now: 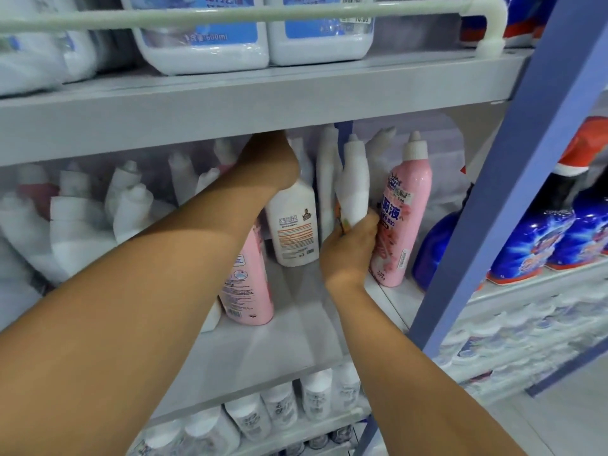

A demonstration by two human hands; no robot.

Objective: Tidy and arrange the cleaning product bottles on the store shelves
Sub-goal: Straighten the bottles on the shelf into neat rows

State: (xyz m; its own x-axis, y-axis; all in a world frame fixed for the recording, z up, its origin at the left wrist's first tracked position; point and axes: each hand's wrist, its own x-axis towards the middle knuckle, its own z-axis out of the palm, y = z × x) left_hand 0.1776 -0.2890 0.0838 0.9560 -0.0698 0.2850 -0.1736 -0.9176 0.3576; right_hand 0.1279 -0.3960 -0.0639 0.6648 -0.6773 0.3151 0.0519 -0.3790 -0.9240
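Observation:
On the middle shelf [283, 337], my left hand [273, 162] reaches in under the upper shelf and grips the top of a white bottle [294, 225] with an orange-lined label. The hand hides that bottle's neck. My right hand [350, 246] holds the lower part of a slim white bottle [353, 182] with a nozzle cap, upright. Just right of it stands a pink bottle [403, 225], touching my right hand. Another pink bottle [248, 281] stands nearer the front, partly behind my left forearm.
Several white nozzle bottles [98, 212] crowd the shelf's left and back. Large white jugs [204, 37] sit on the shelf above behind a rail. A blue upright post [500, 199] borders the right; blue bottles [533, 241] stand beyond it. Small white bottles [283, 409] fill the shelf below.

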